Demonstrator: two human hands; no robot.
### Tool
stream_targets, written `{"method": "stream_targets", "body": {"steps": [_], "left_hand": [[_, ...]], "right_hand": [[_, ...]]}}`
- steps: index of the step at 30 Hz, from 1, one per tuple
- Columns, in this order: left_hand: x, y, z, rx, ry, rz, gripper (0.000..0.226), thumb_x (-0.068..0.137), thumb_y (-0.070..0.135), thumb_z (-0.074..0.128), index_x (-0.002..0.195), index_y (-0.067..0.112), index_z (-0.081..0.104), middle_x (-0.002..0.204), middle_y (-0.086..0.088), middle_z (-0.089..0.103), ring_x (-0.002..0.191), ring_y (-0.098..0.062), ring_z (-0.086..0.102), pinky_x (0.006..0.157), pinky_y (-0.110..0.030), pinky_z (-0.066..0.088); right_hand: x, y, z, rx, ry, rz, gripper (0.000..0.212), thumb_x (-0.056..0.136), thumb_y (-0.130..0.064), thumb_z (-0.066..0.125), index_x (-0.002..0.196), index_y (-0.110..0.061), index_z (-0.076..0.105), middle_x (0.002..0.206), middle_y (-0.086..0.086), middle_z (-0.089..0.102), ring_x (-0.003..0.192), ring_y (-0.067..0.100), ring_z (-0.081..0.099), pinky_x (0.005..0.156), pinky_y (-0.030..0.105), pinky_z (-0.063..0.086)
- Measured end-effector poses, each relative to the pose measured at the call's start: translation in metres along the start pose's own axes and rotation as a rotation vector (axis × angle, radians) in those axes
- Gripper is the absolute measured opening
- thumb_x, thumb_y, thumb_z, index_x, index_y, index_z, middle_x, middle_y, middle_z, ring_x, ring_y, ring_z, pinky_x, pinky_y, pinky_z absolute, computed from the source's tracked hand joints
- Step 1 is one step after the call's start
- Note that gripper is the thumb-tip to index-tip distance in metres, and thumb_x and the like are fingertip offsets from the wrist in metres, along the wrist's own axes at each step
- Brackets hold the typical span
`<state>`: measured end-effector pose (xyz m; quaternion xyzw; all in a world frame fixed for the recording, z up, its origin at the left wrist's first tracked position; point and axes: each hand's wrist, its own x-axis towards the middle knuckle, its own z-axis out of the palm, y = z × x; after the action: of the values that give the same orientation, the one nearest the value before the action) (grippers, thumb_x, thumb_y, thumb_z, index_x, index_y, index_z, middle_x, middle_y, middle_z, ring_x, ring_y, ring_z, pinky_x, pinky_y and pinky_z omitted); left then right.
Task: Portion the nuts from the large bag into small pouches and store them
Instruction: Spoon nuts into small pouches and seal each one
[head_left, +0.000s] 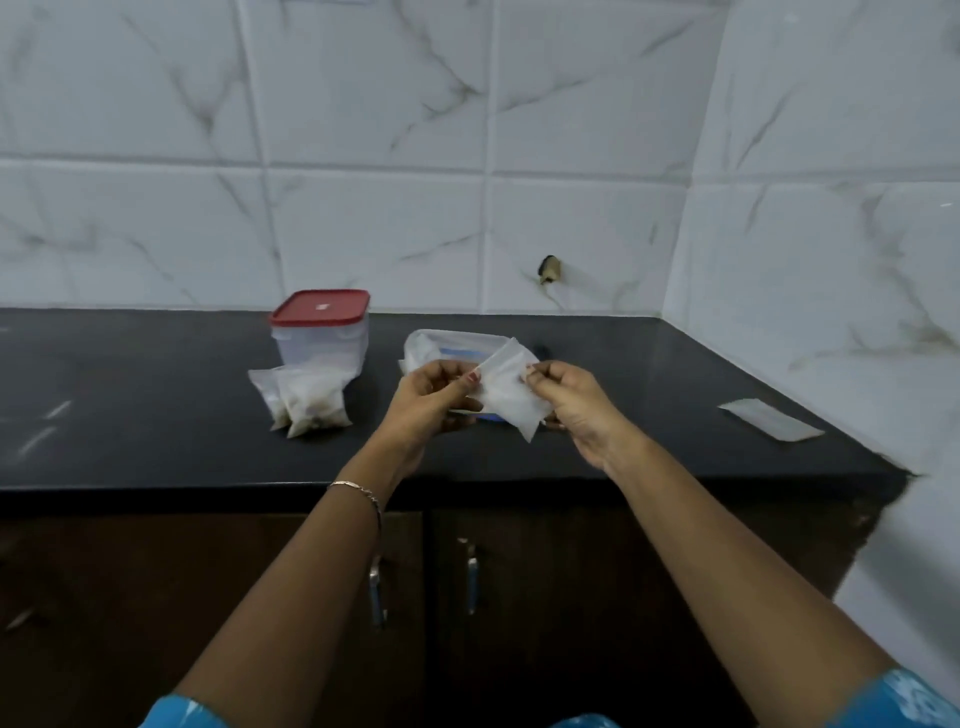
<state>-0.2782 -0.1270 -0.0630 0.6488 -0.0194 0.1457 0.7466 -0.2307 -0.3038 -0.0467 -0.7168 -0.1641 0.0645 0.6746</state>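
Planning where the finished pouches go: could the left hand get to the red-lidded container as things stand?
Probably yes, once it lets go. The left hand is pinching the small pouch with the right hand. The red-lidded container stands to its left on the counter; only filled pouches lie before it.

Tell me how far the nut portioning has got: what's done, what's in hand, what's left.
Done: two filled pouches lie in front of the red-lidded container. In hand: the left hand and right hand pinch the top of another small pouch; whether it holds nuts is unclear. Left: the large bag behind the hands, and storing the pouches, since the container's lid is on. A flat pouch lies to the right.
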Motion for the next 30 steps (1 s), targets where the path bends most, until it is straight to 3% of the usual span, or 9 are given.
{"method": "stream_targets", "body": {"steps": [3,5,8,11,14,16,22,26,30], "left_hand": [[-0.003,-0.001,-0.031,0.019,0.034,-0.019,0.009,0.087,0.012,0.069,0.094,0.008,0.064,0.080,-0.005,0.069,0.068,-0.013,0.067,0.061,-0.025,0.058],[-0.003,-0.006,-0.044,0.009,0.122,-0.004,0.009,0.089,0.012,0.068,0.094,0.008,0.062,0.080,-0.004,0.069,0.069,-0.013,0.067,0.059,-0.024,0.057],[0.000,-0.017,-0.054,-0.048,0.320,0.049,0.010,0.091,0.012,0.066,0.093,0.009,0.057,0.084,-0.007,0.066,0.070,-0.013,0.067,0.059,-0.025,0.057],[0.002,-0.025,-0.054,0.003,0.436,0.130,0.010,0.090,0.011,0.066,0.089,0.010,0.056,0.090,-0.011,0.066,0.077,-0.018,0.069,0.068,-0.032,0.060],[0.002,-0.030,-0.052,0.155,0.436,0.224,0.011,0.088,0.012,0.069,0.084,0.014,0.059,0.090,-0.012,0.068,0.085,-0.023,0.070,0.073,-0.040,0.061],[0.002,-0.031,-0.051,0.200,0.427,0.243,0.012,0.086,0.014,0.071,0.083,0.016,0.060,0.088,-0.011,0.068,0.084,-0.022,0.070,0.073,-0.041,0.061],[0.002,-0.032,-0.051,0.250,0.358,0.219,0.012,0.078,0.025,0.073,0.080,0.017,0.064,0.082,-0.005,0.069,0.084,-0.022,0.069,0.079,-0.043,0.059],[-0.001,-0.029,-0.047,0.179,0.366,0.201,0.007,0.084,0.010,0.066,0.078,0.012,0.064,0.072,-0.005,0.065,0.073,-0.018,0.064,0.077,-0.041,0.058],[-0.003,-0.026,-0.046,0.183,0.373,0.193,0.004,0.086,0.010,0.068,0.084,0.010,0.064,0.076,-0.008,0.066,0.075,-0.017,0.065,0.077,-0.038,0.059]], "right_hand": [[0.008,0.000,0.027,0.067,0.083,0.018,0.017,0.099,-0.028,0.054,0.092,-0.019,0.068,0.094,-0.003,0.067,0.075,0.008,0.060,0.058,0.019,0.046],[0.016,0.005,0.045,0.117,0.186,0.046,0.022,0.102,-0.027,0.046,0.103,-0.016,0.065,0.095,-0.001,0.064,0.074,0.008,0.057,0.057,0.016,0.047],[0.026,0.023,0.078,0.045,0.368,-0.026,0.020,0.100,-0.026,0.047,0.116,-0.016,0.056,0.115,0.003,0.059,0.105,0.018,0.057,0.085,0.029,0.046],[0.025,0.036,0.108,-0.200,0.551,-0.258,0.025,0.093,-0.022,0.060,0.116,-0.015,0.055,0.119,0.001,0.054,0.109,0.015,0.051,0.092,0.032,0.042],[0.025,0.036,0.129,-0.013,0.281,-0.282,0.012,0.091,-0.016,0.065,0.102,-0.016,0.060,0.099,-0.004,0.061,0.088,0.008,0.058,0.076,0.021,0.047],[0.027,0.037,0.134,0.063,0.161,-0.259,0.004,0.091,-0.015,0.066,0.092,-0.017,0.063,0.091,-0.003,0.066,0.085,0.008,0.064,0.073,0.018,0.051],[0.027,0.039,0.127,0.203,0.157,-0.178,0.006,0.088,-0.017,0.070,0.084,-0.014,0.067,0.084,0.001,0.070,0.079,0.007,0.067,0.069,0.017,0.052],[0.025,0.041,0.125,0.231,0.141,-0.168,0.002,0.088,-0.010,0.069,0.087,-0.011,0.068,0.087,0.007,0.071,0.085,0.018,0.069,0.077,0.026,0.057],[0.025,0.041,0.124,0.225,0.106,-0.186,0.009,0.089,-0.006,0.066,0.085,-0.014,0.068,0.085,0.005,0.070,0.082,0.015,0.068,0.073,0.022,0.055]]}}
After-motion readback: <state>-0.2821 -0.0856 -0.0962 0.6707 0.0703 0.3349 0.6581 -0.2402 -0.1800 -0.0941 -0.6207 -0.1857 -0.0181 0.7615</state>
